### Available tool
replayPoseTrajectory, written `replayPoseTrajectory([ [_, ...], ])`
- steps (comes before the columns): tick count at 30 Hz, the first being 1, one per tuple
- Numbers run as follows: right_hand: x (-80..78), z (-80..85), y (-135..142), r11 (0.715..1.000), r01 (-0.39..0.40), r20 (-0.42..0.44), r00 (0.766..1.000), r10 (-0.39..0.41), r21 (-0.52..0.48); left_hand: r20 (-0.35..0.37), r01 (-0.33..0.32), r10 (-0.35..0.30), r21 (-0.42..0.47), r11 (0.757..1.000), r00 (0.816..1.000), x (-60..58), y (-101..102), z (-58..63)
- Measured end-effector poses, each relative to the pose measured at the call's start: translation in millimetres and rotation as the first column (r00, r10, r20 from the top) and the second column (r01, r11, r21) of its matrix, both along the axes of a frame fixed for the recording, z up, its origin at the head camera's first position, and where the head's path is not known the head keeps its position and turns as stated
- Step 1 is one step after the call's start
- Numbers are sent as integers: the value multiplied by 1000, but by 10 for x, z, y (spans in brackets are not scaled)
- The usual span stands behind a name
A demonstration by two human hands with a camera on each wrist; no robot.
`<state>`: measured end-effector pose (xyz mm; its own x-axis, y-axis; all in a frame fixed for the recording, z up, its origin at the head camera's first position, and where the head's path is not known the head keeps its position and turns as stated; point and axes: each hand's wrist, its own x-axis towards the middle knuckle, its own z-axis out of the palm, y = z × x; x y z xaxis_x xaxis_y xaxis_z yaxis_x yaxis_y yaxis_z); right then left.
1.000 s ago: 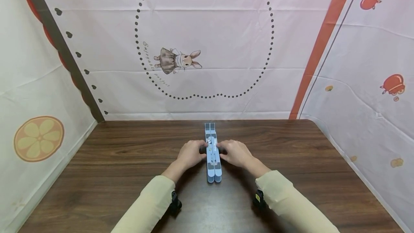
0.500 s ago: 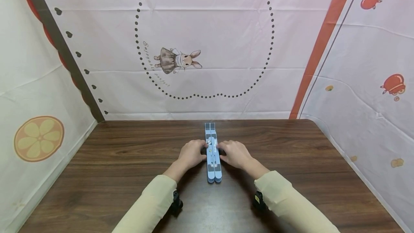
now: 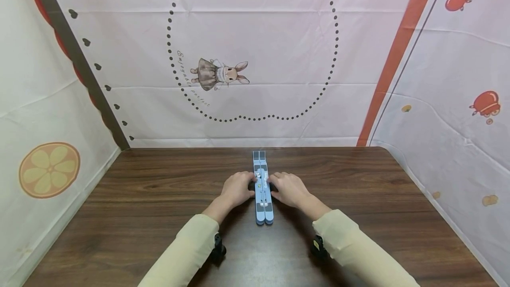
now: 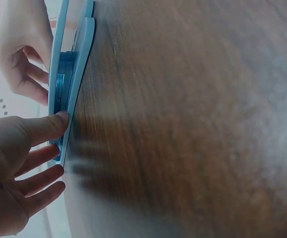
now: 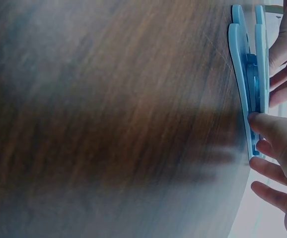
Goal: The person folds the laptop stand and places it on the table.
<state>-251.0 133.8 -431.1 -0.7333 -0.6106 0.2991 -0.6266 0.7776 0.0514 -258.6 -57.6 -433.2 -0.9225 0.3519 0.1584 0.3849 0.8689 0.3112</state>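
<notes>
A light blue folded laptop stand [image 3: 260, 213] lies lengthwise on the table, its two long halves side by side, with grey pads and small printed pictures on top. My left hand [image 3: 237, 188] grips its left side and my right hand [image 3: 291, 188] its right side, thumbs nearer me and fingers farther away. In the left wrist view, the stand [image 4: 85, 42] shows a narrow wedge between its upper and lower bars, with the left thumb [image 4: 49, 128] against its side. The right wrist view shows the right thumb [image 5: 262, 124] touching the stand [image 5: 239, 47] likewise. Some fingertips are hidden.
The brown wood-grain table [image 3: 159, 189] spreads out on both sides. Behind it hangs a pale printed cloth [image 3: 279, 56], with more cloth at the left and right. A small black camera [image 3: 218, 249] sits at each wrist.
At the near end of the laptop stand, the upper bars have sunk closer to the lower ones, so the gap looks thinner. Both hands stay at its sides with barely any shift.
</notes>
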Motion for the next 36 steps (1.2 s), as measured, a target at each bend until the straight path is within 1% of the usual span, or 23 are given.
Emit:
replayPoseTrajectory([
  [5,19,10,4,1000,-3,30,1000,3,-12,24,-2,2,-7,1000,1000,4,-2,1],
  [12,32,52,17,1000,-25,78,997,26,-18,71,11,-14,32,999,997,22,-49,25],
  [18,35,102,42,998,-52,126,990,57,-39,81,32,-36,45,998,996,25,-68,40],
  [24,42,136,62,996,-63,194,978,76,-70,82,39,-43,59,998,996,32,-78,26],
  [29,39,118,70,994,-55,212,974,74,-91,101,32,-39,68,997,994,53,-70,24],
  [32,48,110,72,994,-50,231,970,71,-99,110,33,-40,61,998,993,65,-64,23],
  [36,72,119,76,994,-51,274,959,76,-99,117,49,-50,14,999,992,84,-68,15],
])
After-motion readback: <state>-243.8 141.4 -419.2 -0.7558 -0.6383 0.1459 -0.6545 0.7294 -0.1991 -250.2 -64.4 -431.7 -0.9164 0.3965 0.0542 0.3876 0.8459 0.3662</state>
